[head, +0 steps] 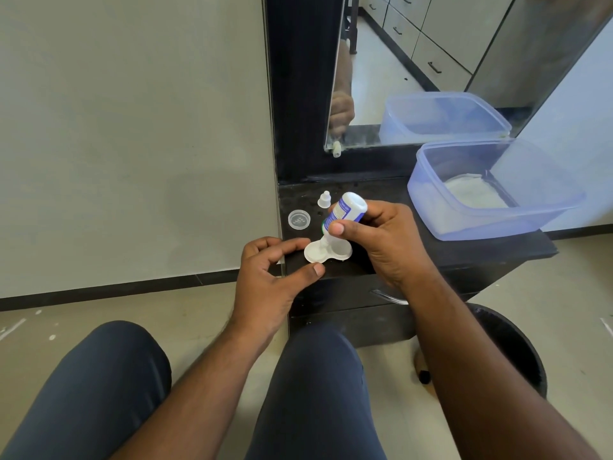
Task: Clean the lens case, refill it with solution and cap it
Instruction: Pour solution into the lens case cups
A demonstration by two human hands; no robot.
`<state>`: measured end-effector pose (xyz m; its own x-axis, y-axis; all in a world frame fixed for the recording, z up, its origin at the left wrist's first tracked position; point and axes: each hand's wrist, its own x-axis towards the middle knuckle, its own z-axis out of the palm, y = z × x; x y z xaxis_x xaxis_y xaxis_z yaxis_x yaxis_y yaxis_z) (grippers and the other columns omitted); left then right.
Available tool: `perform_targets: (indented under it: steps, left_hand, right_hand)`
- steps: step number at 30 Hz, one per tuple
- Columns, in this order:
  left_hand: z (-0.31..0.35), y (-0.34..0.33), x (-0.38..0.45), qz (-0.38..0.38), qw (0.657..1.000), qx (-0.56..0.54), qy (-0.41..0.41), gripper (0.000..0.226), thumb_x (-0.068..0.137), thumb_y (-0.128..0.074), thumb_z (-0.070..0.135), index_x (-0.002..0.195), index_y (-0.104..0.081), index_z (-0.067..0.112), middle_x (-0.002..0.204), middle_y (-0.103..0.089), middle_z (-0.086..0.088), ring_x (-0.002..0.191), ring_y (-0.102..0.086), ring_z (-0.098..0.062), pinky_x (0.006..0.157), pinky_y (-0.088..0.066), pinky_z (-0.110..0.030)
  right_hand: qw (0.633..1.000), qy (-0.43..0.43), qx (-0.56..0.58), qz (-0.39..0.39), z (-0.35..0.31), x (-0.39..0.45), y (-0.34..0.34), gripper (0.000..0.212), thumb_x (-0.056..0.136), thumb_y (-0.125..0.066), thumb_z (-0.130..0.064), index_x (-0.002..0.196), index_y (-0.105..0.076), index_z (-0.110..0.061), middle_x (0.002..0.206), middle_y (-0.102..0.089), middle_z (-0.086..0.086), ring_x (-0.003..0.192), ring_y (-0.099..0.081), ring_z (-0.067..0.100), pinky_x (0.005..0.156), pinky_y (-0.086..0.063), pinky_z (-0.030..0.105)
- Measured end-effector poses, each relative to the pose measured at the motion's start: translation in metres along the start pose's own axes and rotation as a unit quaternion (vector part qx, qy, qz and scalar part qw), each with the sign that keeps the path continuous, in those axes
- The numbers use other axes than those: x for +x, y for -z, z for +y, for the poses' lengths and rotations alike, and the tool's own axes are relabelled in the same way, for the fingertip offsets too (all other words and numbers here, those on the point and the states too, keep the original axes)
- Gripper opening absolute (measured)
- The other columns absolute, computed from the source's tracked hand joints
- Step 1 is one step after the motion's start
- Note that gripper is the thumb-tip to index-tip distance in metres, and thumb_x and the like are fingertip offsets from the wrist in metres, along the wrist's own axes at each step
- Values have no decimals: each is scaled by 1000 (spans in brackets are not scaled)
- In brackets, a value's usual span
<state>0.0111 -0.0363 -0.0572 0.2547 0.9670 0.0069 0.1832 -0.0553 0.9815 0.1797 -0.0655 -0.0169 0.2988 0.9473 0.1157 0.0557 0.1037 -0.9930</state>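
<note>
**A:** Where are we in the job?

**B:** I judge I'm on the refill. My right hand (pixel 381 240) is curled round the small white solution bottle with the blue label (pixel 345 210), tipped nozzle-down over the white plastic two-well lens case (pixel 326 254), which lies on the near left part of the black table (pixel 464 250). The nozzle meets the left well; I can't tell whether liquid is running.

**A:** And the other hand?

**B:** My left hand (pixel 275 270) steadies the case, forefinger and thumb pinching its left edge.

**A:** Caps?

**B:** A clear round ribbed cap (pixel 299 219) sits farther left on the table, and the bottle's small white nozzle cap (pixel 324 199) just beyond it. I see no second case cap.

**A:** Next?

**B:** Probably shift the nozzle to the right well, squeeze gently, set the bottle upright, then reach for the clear cap. The blue translucent plastic tub (pixel 428 194) stands well to the right.
</note>
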Motion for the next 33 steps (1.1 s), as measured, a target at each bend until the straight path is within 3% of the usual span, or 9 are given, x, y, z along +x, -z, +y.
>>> perform_targets:
  steps: [5, 9, 12, 15, 19, 23, 25, 29, 33]
  left_hand:
    - [1, 1, 2, -7, 1000, 7, 8, 40, 68, -85, 21, 103, -73, 37, 115, -49, 6, 96, -49, 9, 78, -41, -1]
    - [1, 3, 2, -16, 1000, 16, 13, 42, 67, -85, 23, 104, -72, 37, 116, -48, 7, 96, -49, 10, 79, -41, -1]
    - [2, 5, 2, -19, 1000, 18, 11, 44, 67, -86, 22, 106, -72, 36, 116, -48, 8, 95, -48, 13, 80, -40, -1]
    - [2, 5, 3, -19, 1000, 11, 16, 44, 66, -86, 21, 104, -72, 38, 116, -48, 8, 95, -49, 12, 83, -41, -3]
    - [3, 5, 3, -15, 999, -33, 38, 42, 64, -87, 17, 100, -75, 35, 119, -52, 2, 105, -55, -7, 91, -47, -17]
    - [2, 5, 4, -21, 998, -41, 48, 41, 64, -87, 19, 98, -75, 36, 120, -53, 2, 105, -55, -10, 88, -45, -15]
    - [0, 5, 4, -21, 998, -40, 47, 41, 63, -87, 20, 98, -75, 38, 120, -53, 3, 106, -56, -11, 87, -45, -15]
    - [1, 5, 3, -18, 998, -38, 50, 39, 63, -86, 22, 97, -74, 39, 119, -52, 7, 104, -57, -6, 90, -48, -19]
    - [0, 5, 2, -14, 999, -25, 45, 38, 63, -86, 26, 95, -74, 41, 117, -52, 10, 97, -55, 6, 89, -48, -19]
  right_hand:
    - [1000, -2, -1, 0, -1, 0, 0, 16, 71, -77, -12, 85, -75, -20, 82, -76, -2, 81, -71, 16, 73, -56, 26]
    - [1000, 1, 9, 17, 1, 1, 2, 21, 72, -76, -12, 93, -73, -10, 87, -76, 4, 85, -71, 21, 78, -56, 32]
    - [998, -1, 54, 38, 0, 4, 0, 21, 67, -81, -22, 87, -75, -18, 84, -75, 1, 78, -67, 13, 63, -50, 21]
    - [996, -2, 81, 39, -2, 10, -1, 22, 62, -77, -35, 81, -76, -23, 82, -74, -1, 75, -63, 12, 58, -44, 21]
    - [995, 33, 97, 15, -7, 18, -4, 17, 61, -75, -31, 77, -77, -25, 78, -74, -3, 73, -67, 9, 59, -49, 18]
    - [995, 40, 89, -6, 2, 19, -4, 17, 62, -77, -26, 78, -76, -22, 79, -73, 1, 78, -66, 23, 76, -54, 45]
    - [996, 42, 81, -8, 6, 18, -4, 17, 63, -77, -24, 79, -76, -20, 79, -73, 3, 78, -65, 26, 80, -53, 50]
    - [997, 44, 59, -10, 5, 18, -4, 15, 65, -76, -24, 79, -77, -21, 80, -74, 1, 80, -68, 19, 73, -54, 33]
    - [999, 38, 16, -17, 5, 15, -6, 16, 69, -80, -19, 84, -76, -17, 80, -75, 2, 78, -69, 18, 71, -55, 29]
